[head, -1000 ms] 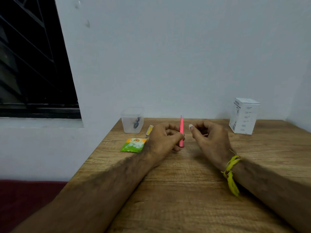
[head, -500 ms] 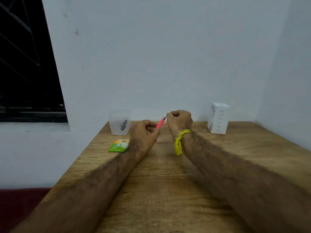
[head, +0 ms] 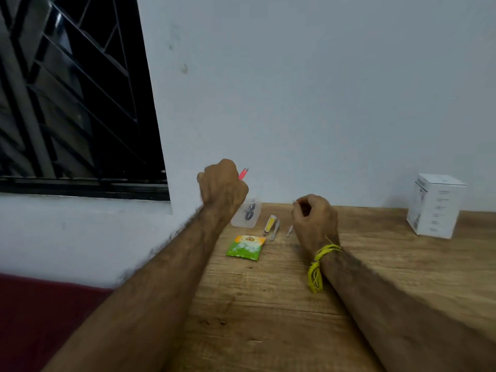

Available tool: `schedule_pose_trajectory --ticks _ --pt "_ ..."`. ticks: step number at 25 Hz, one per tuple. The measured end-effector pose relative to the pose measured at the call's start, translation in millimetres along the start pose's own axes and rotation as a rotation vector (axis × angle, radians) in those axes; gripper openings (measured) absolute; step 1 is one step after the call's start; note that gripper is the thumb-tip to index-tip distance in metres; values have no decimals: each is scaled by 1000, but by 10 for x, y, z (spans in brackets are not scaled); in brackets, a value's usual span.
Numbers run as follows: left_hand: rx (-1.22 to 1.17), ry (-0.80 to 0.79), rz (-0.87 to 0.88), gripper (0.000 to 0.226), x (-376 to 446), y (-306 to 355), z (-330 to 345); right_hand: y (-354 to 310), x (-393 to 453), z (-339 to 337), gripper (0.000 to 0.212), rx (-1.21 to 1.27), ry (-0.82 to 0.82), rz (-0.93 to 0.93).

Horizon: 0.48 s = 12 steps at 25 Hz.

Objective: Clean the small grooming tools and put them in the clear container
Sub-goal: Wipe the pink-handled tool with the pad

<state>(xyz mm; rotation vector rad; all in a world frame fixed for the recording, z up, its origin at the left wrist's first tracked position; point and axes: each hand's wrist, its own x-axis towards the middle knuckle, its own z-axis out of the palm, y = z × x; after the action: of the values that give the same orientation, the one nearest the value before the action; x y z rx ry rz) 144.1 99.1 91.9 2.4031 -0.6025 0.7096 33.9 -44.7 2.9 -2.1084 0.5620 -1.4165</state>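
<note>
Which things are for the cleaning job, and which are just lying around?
For the job: pink tweezers in the left hand, clear container, nail clipper, right hand pinching something small and white.
Just lying about: green sachet, white box.

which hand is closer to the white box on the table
Right. The right hand hovers over the table mid-way, still well short of the white box; the left hand, gripping the pink tweezers, is farther off.
</note>
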Motion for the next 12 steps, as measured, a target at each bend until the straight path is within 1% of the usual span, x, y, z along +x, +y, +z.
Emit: schedule_pose_trajectory --ticks 1,4,9,11,12 --pt "44 -34 -6 12 92 22 0 15 4 -2 7 19 8 4" --pt "186 -125 -17 25 246 82 16 36 11 -27 8 59 30 37" --pt "306 -282 -60 21 251 145 87 91 44 -46 8 114 62 103" --pt "341 -269 -58 24 211 160 80 103 52 -56 8 119 70 116" --pt "373 -226 -35 25 190 177 76 107 57 -64 9 109 71 117"
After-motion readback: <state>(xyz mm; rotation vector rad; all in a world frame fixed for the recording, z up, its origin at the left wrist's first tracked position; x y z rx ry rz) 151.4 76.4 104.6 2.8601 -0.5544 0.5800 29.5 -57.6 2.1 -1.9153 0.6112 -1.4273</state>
